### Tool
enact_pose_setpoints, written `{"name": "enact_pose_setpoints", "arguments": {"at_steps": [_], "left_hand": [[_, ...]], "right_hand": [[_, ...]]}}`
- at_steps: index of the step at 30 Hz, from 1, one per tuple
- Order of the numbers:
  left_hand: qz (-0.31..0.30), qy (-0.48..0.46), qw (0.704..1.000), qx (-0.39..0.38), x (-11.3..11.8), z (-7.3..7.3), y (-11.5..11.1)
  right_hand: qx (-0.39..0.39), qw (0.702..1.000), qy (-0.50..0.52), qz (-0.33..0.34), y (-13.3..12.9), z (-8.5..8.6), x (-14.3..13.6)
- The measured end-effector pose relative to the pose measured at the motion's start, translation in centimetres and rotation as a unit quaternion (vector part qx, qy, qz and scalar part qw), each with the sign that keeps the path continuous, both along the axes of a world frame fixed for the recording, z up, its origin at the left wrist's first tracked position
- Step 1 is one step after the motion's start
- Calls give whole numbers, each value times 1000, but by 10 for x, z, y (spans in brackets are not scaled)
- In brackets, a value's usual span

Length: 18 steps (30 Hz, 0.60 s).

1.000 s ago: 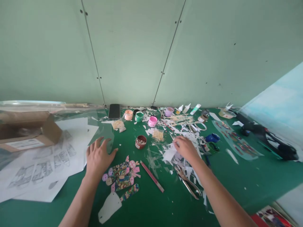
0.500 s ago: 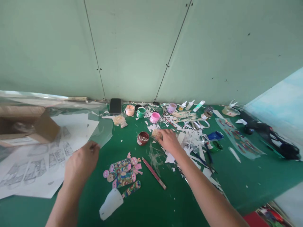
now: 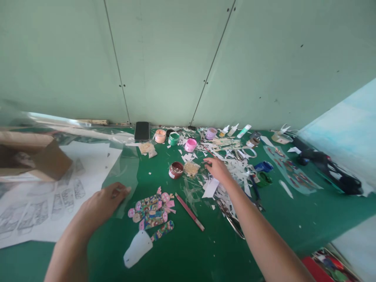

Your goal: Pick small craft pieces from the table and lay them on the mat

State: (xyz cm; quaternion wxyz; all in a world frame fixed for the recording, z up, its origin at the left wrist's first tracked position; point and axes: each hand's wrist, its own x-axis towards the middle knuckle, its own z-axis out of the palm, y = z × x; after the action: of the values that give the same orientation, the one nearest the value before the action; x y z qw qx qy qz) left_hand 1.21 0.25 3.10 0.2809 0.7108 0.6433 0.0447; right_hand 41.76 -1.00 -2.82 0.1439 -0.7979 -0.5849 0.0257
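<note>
At the left centre of the frame, the left hand point(image 3: 104, 201) pinches the corner of a clear plastic sheet point(image 3: 123, 172) lying over printed papers point(image 3: 44, 203). Right of centre, the right hand point(image 3: 217, 168), fingers loosely spread, rests on paper scraps point(image 3: 237, 172) just beside a small bag of beads point(image 3: 191, 169) and a red paint pot point(image 3: 176, 170).

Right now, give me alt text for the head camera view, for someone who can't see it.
Two bare hands reach over a cluttered green table: the left hand pinches the edge of a clear plastic sheet, and the right hand hovers over white paper scraps beside a small bag of beads. Colourful cutouts, paint pots and a phone lie around.
</note>
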Motion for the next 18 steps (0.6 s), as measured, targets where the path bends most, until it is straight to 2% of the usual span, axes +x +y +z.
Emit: {"name": "enact_pose_setpoints", "arguments": {"at_steps": [5, 9, 14, 18], "left_hand": [[18, -34, 998, 43, -2, -11, 5], [14, -65, 996, 63, 1, -16, 6], [19, -107, 987, 119, 22, -19, 4], [56, -158, 969, 179, 44, -27, 10]], "right_hand": [[-5, 999, -17, -41, 0, 1, -6], [-32, 998, -28, -43, 3, 5, -4], [-78, 996, -22, -35, 6, 10, -3], [-85, 996, -10, -25, 4, 13, -4]]}}
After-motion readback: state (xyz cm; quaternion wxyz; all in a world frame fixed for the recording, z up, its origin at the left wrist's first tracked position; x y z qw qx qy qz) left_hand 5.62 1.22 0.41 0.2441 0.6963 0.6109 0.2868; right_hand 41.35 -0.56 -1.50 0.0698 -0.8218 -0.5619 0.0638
